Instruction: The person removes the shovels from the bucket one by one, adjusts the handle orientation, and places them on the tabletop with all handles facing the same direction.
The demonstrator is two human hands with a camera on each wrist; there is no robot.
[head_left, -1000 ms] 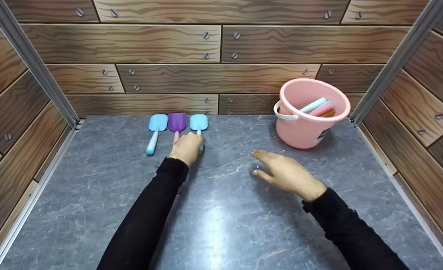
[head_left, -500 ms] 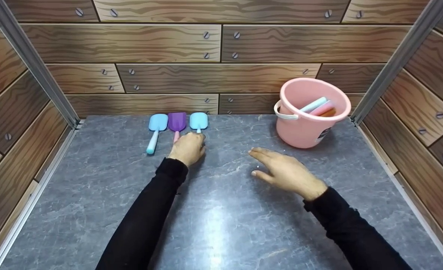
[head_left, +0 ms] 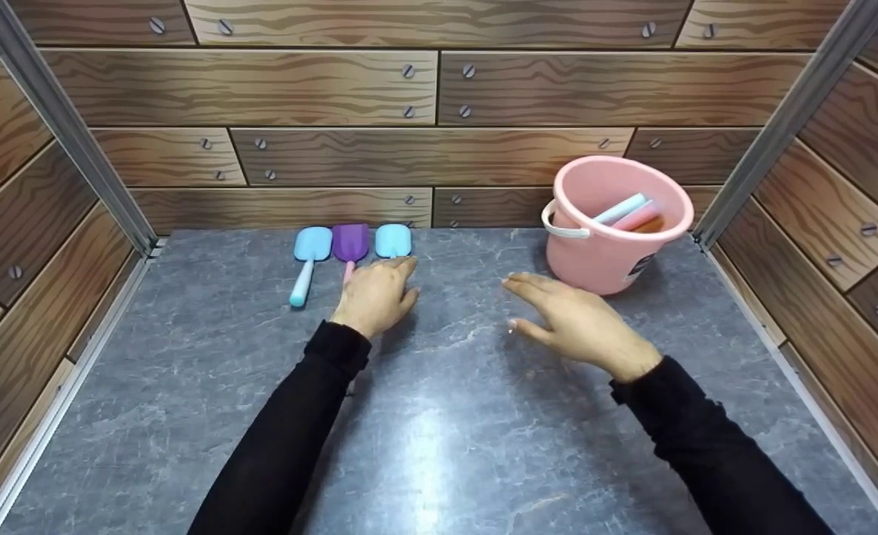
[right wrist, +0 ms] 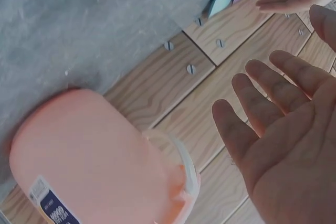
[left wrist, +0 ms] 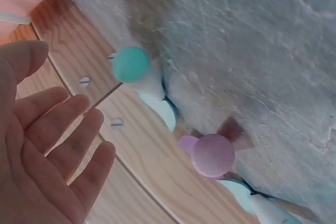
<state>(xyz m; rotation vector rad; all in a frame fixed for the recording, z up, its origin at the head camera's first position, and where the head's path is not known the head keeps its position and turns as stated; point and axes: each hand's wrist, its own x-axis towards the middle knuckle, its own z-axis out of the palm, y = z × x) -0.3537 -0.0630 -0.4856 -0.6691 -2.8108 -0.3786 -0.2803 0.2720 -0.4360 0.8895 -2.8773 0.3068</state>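
Three toy shovels lie side by side at the back left in the head view: a light blue one (head_left: 313, 244), a purple one with a pink handle (head_left: 350, 242), and another light blue one (head_left: 394, 239). Over the handles of the purple and right blue shovels hovers my left hand (head_left: 376, 293), partly hiding them. The left wrist view shows its fingers (left wrist: 79, 148) relaxed and apart from the teal handle end (left wrist: 131, 64). My right hand (head_left: 576, 319) is held above the table, fingers extended and holding nothing, in front of a pink bucket (head_left: 595, 264).
Several handles (head_left: 632, 212) stick up inside the bucket, whose white carry handle (head_left: 567, 230) hangs on its left side. Wood-patterned walls (head_left: 335, 89) enclose the grey marbled table (head_left: 209, 386) at the back and both sides.
My left hand has let go of the right blue shovel's handle and its fingers have opened and lifted. The right hand has shifted slightly farther back and to the right.
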